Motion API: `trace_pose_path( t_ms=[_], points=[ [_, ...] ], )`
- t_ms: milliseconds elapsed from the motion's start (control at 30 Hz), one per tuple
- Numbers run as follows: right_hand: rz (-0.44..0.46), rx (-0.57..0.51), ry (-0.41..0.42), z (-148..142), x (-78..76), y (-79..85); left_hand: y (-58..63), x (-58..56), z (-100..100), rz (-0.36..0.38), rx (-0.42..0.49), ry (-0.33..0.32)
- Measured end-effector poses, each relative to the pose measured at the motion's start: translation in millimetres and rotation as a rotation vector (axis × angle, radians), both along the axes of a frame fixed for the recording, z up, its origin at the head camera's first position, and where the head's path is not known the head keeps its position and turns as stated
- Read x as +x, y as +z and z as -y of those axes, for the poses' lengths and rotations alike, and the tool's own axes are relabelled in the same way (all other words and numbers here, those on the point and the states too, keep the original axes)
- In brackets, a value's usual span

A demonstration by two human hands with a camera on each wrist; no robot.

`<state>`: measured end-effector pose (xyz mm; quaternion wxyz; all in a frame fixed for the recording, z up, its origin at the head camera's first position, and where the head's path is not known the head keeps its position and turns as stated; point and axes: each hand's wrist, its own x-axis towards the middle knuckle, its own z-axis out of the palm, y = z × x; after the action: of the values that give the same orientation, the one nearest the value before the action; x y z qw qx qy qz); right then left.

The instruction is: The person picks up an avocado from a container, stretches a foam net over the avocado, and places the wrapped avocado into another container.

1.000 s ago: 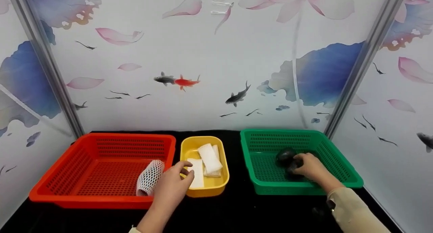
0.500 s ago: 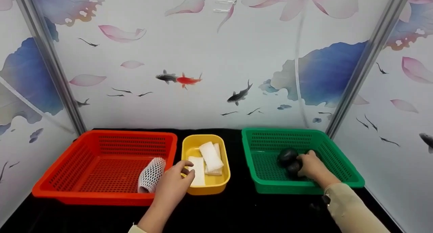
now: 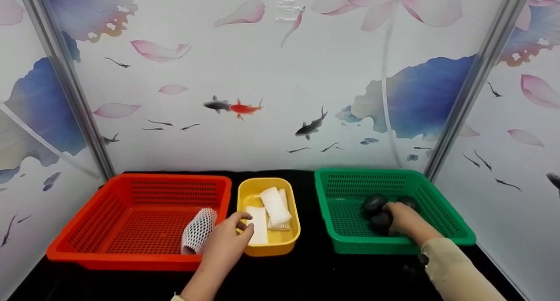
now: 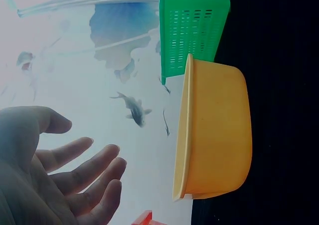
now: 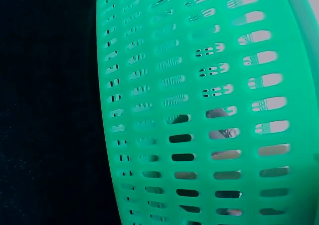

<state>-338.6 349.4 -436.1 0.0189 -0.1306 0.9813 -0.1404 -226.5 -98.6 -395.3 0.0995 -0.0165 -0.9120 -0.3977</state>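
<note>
My right hand (image 3: 407, 220) reaches into the green basket (image 3: 361, 244), its thumb and fingers curled at the right side of a dark avocado (image 3: 379, 222). A second avocado (image 3: 373, 204) lies just behind that one, and a third avocado (image 3: 407, 201) shows partly behind the hand. My left hand (image 3: 228, 239) hovers over the left rim of the yellow tub (image 3: 273, 249), fingers loosely bent with nothing in them. White foam net sleeves (image 3: 275, 207) lie flat in the tub. In the left wrist view the left hand's palm and relaxed fingers show plainly.
To the left stands a red basket (image 3: 131, 264) holding a thing in a white foam net (image 3: 199, 231) at its right end. All containers stand on a black cloth (image 3: 306, 277). Printed panels (image 3: 271, 148) enclose the back and sides. The green basket's wall (image 5: 199, 103) fills the right wrist view.
My right hand first shifted right off the front avocado, then came back to its side; the third avocado is now more exposed. The left hand stays nearly still by the tub.
</note>
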Motion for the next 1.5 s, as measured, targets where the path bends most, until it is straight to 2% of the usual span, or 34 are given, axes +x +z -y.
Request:
trace_pose_path(
  t_ms=[333,600,833,1033,1167,1333,1500],
  points=[
    [-0.009,-0.090,0.024,-2,3.7,-0.7,-1.9,0.3,-2,-0.046,-0.014,-0.024],
    [0.008,-0.160,0.011,-2,4.9,13.0,0.4,-4.3,-1,-0.063,-0.010,0.001],
    [-0.014,-0.285,0.010,2,15.5,22.8,0.7,-14.8,-6,-0.075,-0.030,0.004],
    [-0.040,-0.346,0.002,14,28.0,26.2,-1.3,-23.2,-13,-0.086,-0.061,-0.018],
    [-0.073,-0.361,0.010,25,34.0,28.4,-5.4,-27.4,-19,-0.114,-0.066,-0.046],
    [-0.106,-0.414,0.011,40,40.2,30.9,-13.6,-35.6,-28,-0.179,-0.121,-0.080],
    [-0.106,-0.492,0.003,55,43.6,33.8,-21.6,-45.5,-38,-0.173,-0.166,-0.098]
  ],
)
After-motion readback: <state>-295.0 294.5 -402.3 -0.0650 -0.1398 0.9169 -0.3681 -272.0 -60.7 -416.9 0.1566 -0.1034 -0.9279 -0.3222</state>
